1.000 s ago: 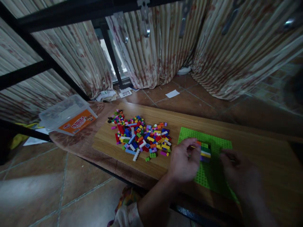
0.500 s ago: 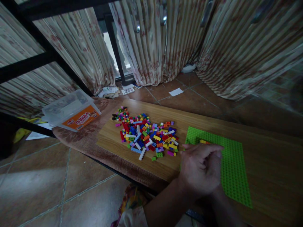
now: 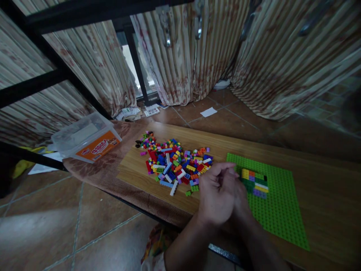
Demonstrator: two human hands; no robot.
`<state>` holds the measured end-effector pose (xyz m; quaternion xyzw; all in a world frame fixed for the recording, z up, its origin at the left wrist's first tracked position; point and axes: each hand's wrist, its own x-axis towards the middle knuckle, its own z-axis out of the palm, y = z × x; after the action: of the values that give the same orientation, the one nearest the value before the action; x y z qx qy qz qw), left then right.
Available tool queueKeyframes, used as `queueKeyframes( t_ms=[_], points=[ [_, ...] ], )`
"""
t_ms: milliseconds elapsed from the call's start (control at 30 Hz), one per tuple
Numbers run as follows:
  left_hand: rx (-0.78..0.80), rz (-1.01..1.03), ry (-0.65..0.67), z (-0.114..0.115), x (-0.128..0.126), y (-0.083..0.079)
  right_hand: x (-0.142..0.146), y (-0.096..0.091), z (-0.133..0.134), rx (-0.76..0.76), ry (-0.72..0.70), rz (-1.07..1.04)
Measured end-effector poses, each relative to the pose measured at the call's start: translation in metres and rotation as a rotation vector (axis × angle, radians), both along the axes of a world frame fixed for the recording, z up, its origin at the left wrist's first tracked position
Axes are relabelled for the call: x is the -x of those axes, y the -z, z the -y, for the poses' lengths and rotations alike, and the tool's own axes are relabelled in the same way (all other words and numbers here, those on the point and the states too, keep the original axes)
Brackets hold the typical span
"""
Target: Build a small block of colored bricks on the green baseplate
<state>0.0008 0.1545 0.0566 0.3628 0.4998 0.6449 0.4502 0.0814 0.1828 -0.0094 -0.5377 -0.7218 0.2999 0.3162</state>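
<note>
My left hand (image 3: 214,197) is in front, its fingers curled in a closed grip beside the left edge of the green baseplate (image 3: 284,210). Close behind it is my right hand (image 3: 237,194), mostly covered, with its bent fingers meeting the left ones. Whatever lies between the fingers is hidden. On the baseplate, just right of my hands, sits a flat patch of joined building bricks (image 3: 255,183) in yellow, orange, purple, green and white. A heap of loose bricks (image 3: 176,165) in many colours spreads to the left of my hands.
The wooden board (image 3: 158,130) carries bricks and baseplate. A clear plastic box (image 3: 84,130) with an orange label stands on the brown cloth (image 3: 124,131) at left. Striped curtains (image 3: 180,60) hang behind, and a white paper (image 3: 208,111) lies on the tiled floor.
Both hands have moved left together, off the middle of the baseplate toward the heap. The joined bricks they were covering now show. The view has shifted slightly.
</note>
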Motion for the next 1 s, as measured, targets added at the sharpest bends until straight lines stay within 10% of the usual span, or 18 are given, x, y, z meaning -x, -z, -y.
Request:
queueKeyframes(
  t_ms=[133,300,467,1000],
  points=[
    [0.006,0.009,-0.048,-0.003,0.010,0.000,0.004,-0.009,0.001,-0.029,0.049,-0.070],
    [0.031,-0.018,-0.220,-0.011,0.025,0.001,-0.001,-0.025,-0.002,0.276,0.237,-0.638],
    [0.171,0.021,0.060,-0.015,0.019,0.003,-0.012,-0.042,0.001,0.515,0.287,-1.023],
    [0.199,-0.036,0.247,-0.016,-0.001,0.007,-0.034,-0.031,0.013,0.229,0.242,-0.702]
  ],
)
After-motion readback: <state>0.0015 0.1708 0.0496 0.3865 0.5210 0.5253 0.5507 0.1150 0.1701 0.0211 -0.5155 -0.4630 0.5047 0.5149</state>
